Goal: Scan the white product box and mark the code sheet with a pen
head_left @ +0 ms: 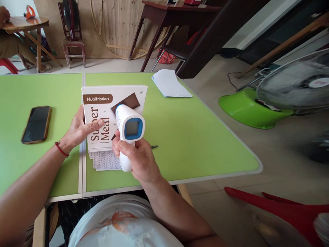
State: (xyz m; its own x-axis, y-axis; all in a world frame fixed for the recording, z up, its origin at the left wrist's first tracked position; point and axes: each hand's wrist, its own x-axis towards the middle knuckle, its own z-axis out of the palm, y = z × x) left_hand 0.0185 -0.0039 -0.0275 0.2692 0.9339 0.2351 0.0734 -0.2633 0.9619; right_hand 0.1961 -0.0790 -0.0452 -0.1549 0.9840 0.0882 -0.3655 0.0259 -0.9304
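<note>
My left hand (81,126) grips the left edge of a white box (96,92) printed "NutriMotion Super Meal", thumb across its front. The box is tilted so its printed face is toward me. In my right hand (141,158) is a white infrared thermometer (128,118) with a blue-framed screen, its fingers wrapped round the handle. The thermometer overlaps the right part of the box in view; whether they touch I cannot tell. Below the box, sheets of handwritten paper (105,161) lie on the green table (195,144). A dark pen (154,146) is partly hidden behind my right hand.
A phone (36,124) lies on the table's left part, and folded white paper (171,83) at the far edge. To the right stand a fan (295,82) with a green base and a red stool (277,206). Another person (15,46) sits at a round table, far left.
</note>
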